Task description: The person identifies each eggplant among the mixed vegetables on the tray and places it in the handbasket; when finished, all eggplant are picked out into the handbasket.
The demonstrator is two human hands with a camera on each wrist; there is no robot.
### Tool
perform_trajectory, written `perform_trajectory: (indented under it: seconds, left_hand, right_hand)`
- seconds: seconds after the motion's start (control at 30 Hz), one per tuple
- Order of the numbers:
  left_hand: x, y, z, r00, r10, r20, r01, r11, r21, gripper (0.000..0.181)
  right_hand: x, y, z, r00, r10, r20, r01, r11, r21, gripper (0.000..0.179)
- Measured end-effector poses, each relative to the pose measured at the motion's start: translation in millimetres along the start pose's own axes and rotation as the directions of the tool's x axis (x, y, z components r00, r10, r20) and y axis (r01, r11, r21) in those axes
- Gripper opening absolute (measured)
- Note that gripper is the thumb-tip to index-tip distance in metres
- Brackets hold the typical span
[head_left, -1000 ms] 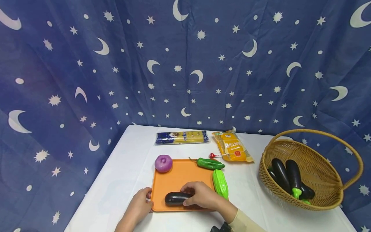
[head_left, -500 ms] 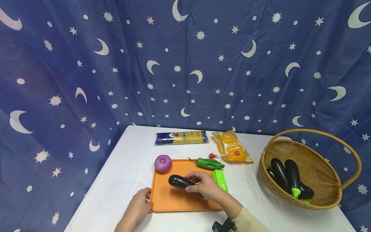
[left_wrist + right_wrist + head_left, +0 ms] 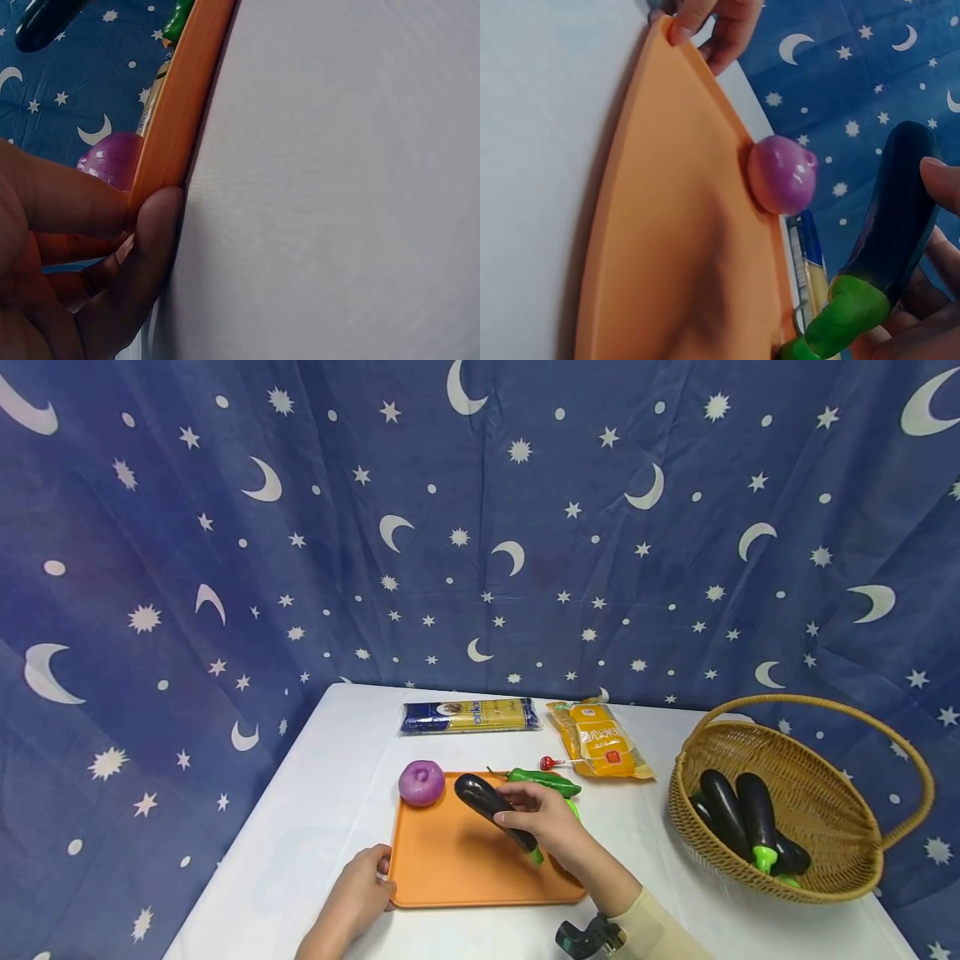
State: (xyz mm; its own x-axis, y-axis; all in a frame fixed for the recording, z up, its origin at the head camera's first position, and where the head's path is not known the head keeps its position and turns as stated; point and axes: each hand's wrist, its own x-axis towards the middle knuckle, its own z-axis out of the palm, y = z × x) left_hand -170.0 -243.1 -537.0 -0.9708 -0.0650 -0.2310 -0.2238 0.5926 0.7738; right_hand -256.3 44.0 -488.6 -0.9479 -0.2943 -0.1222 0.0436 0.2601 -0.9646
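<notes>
My right hand grips a dark eggplant with a green stem end. It is raised over the orange tray, tilted with its stem end toward me, and in the right wrist view its shadow falls on the tray. My left hand pinches the tray's near left corner between thumb and fingers, seen up close in the left wrist view. A purple onion sits at the tray's far left corner. At the far right corner lies a green pepper. A light-green ridged vegetable is mostly hidden behind my right hand.
A wicker basket with a tall handle stands at the right, with several eggplants inside. Along the back lie a blue-and-yellow pasta packet, a yellow food bag and a red lollipop. A starry blue curtain hangs behind the table.
My right hand has lifted the eggplant off the tray's near part, moving it up, away from me and slightly right while tilting it. The left hand stays at the corner.
</notes>
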Motion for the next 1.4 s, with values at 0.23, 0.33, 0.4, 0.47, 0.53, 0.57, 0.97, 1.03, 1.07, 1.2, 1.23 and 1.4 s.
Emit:
perform_trajectory:
  seconds: [0.23,0.33,0.4,0.47,0.53,0.57,0.97,1.03,1.07,1.2,1.23,1.4]
  left_hand:
    - [0.4,0.1,1.2,1.0,0.003,-0.001,-0.003,1.0,0.018,0.055]
    - [0.7,-0.8,0.9,1.0,0.003,-0.005,-0.003,1.0,0.018,0.055]
    - [0.4,-1.4,0.4,1.0,0.016,-0.004,-0.016,1.0,0.016,0.055]
    - [0.1,-1.5,0.1,1.0,0.024,-0.003,-0.024,1.0,0.01,0.055]
    - [-0.3,-1.6,0.0,1.0,0.031,-0.001,-0.031,1.0,0.003,0.056]
    - [-0.4,-1.6,0.1,0.999,0.033,0.001,-0.033,0.999,0.002,0.056]
    - [0.7,1.2,1.5,1.0,-0.013,0.006,0.013,1.0,0.006,0.055]
    - [0.8,1.0,1.5,1.0,-0.009,0.006,0.009,1.0,0.006,0.055]
    - [0.9,0.7,1.4,1.0,-0.007,0.005,0.007,1.0,0.004,0.055]
    - [1.3,0.0,1.1,1.0,0.003,0.003,-0.003,1.0,0.001,0.056]
    - [1.5,-0.2,1.0,1.0,0.004,0.0,-0.004,1.0,0.0,0.056]
    - [2.2,-0.9,2.1,1.0,0.014,-0.006,-0.014,1.0,0.0,0.056]
  right_hand:
    - [-0.8,-3,-12,0.998,0.008,-0.059,-0.002,0.996,0.09,0.045]
    - [0.3,-5,-18,0.996,0.001,-0.091,0.008,0.995,0.099,0.043]
    - [0.8,-7,-23,0.993,0.0,-0.114,0.012,0.995,0.104,0.042]
    - [0.5,-10,-26,0.991,-0.001,-0.13,0.016,0.993,0.114,0.041]
    - [-0.1,-12,-30,0.99,0.001,-0.144,0.018,0.992,0.128,0.041]
    - [-0.5,-13,-32,0.989,0.0,-0.145,0.02,0.99,0.138,0.041]
    - [-5.1,-15,-61,0.989,-0.051,-0.14,0.074,0.984,0.165,0.05]
    - [-4.9,-17,-67,0.988,-0.06,-0.139,0.082,0.983,0.163,0.05]
    - [-5.1,-18,-70,0.988,-0.064,-0.138,0.086,0.983,0.162,0.051]
    - [-6.9,-20,-81,0.987,-0.069,-0.142,0.089,0.986,0.14,0.053]
    - [-7.5,-21,-84,0.987,-0.067,-0.147,0.087,0.987,0.135,0.053]
    - [-10.0,-22,-92,0.983,-0.068,-0.172,0.088,0.99,0.11,0.055]
